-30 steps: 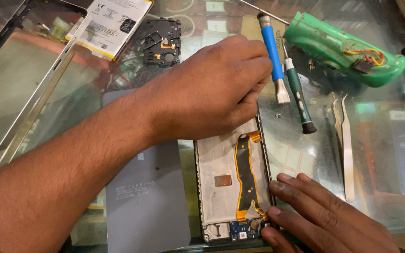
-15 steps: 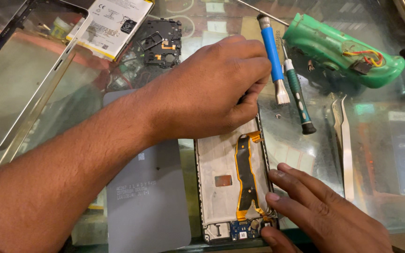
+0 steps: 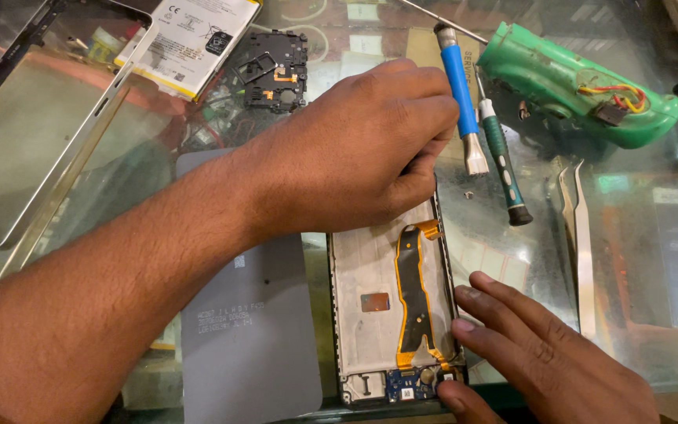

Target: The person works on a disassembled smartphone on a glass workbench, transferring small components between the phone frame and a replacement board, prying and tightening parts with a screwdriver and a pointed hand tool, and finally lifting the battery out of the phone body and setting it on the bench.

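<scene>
An opened phone frame (image 3: pixel 366 271) lies on the glass table with its inside facing up. An orange flex cable (image 3: pixel 411 290) runs down it to a small blue board (image 3: pixel 403 385) at the bottom. My left hand (image 3: pixel 362 149) covers the frame's top end with its fingers curled downward; what is under them is hidden. My right hand (image 3: pixel 543 353) holds the lower right corner, fingertips on the side edge and thumb at the bottom edge.
A grey back cover (image 3: pixel 249 330) lies left of the phone. Right of it are a blue-handled tool (image 3: pixel 459 86), a green screwdriver (image 3: pixel 500 161), tweezers (image 3: pixel 578 235), a green plastic device (image 3: pixel 582 78) and a loose screw (image 3: pixel 468 195). A battery (image 3: pixel 190 39), black board (image 3: pixel 272 67) and silver frame (image 3: pixel 80 149) lie at the back left.
My right hand has shifted slightly up along the phone's lower right edge. My left hand stays in place over the top end.
</scene>
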